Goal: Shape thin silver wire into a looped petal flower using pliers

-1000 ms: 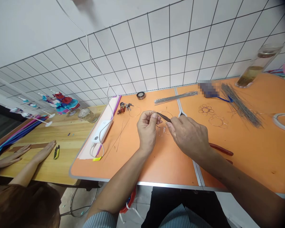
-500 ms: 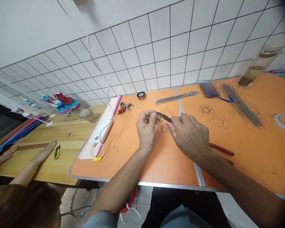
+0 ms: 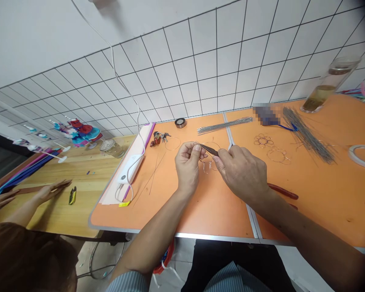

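Left hand [image 3: 188,162] pinched on thin bent wire [image 3: 204,167], held over the orange tabletop [image 3: 219,207] between the hands; right hand [image 3: 243,172] closed round needle-nose pliers [image 3: 211,150], tips at the pinch — risk: wire could kink or slip — likely cause, uneven squeeze or a loose pinch
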The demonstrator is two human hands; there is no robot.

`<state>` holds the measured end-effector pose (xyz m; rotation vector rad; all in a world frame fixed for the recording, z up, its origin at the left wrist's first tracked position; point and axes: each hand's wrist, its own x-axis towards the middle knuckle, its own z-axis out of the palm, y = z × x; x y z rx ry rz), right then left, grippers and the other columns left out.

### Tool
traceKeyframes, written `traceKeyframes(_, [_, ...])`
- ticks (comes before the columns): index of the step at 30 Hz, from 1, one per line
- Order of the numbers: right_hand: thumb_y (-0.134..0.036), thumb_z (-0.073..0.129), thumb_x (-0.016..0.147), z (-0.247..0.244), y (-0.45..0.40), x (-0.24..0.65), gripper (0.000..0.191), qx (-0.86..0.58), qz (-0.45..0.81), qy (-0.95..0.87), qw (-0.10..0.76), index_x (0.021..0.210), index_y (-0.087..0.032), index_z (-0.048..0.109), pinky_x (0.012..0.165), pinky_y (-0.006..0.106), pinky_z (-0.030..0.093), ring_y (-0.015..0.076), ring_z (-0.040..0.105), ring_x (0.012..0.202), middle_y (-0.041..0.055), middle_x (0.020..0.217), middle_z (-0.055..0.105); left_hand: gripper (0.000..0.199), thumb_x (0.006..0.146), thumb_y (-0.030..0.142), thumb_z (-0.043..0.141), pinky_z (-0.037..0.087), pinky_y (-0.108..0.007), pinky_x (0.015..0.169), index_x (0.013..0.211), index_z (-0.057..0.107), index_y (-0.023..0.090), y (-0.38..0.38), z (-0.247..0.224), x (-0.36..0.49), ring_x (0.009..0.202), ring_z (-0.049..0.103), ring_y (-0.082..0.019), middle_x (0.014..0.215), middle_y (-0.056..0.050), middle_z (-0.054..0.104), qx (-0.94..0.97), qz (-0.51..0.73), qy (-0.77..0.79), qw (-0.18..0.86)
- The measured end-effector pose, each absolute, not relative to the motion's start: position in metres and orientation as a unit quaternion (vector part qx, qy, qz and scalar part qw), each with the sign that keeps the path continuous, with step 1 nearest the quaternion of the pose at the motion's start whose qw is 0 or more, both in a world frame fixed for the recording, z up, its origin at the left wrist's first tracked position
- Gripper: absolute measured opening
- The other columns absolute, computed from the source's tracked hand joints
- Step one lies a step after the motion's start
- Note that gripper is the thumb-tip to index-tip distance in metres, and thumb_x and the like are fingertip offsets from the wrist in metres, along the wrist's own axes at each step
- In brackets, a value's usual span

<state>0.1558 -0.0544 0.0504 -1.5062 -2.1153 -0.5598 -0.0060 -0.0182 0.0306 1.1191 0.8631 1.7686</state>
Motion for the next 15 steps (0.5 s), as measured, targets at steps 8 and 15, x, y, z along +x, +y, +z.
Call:
traceKeyframes(8, [-0.040,0.046,0.118,0.0449,-0.0518,0.1567,0.045,-0.537,-0.232,-0.769,0.257,0.088,-0.018,0.071,0.062,0.034,0.019,0.0195,0.049,0.073,0.0073,0.078,0.064,0.035,0.091,0.047,0.090,0.055,-0.026,0.071,0.092,0.070,0.019,-0.0192,0.0315,-0.0047,0.069,0.065,-0.011,0.077,0.001,0.069,0.443,0.705,0.344,0.434])
traceKeyframes(15, [-0.039,0.047,0.118,0.0420,-0.0509,0.1568,0.045,-0.537,-0.234,-0.767,0.261,0.086,-0.018,0.071,0.061,0.035,0.018,0.0196,0.050,0.070,0.0077,0.075,0.064,0.035,0.091,0.047,0.089,0.054,-0.026,0.071,0.092,0.070,0.018,-0.0200,0.0320,-0.0041,0.068,0.065,-0.011,0.077,0.000,0.069,0.444,0.698,0.355,0.435])
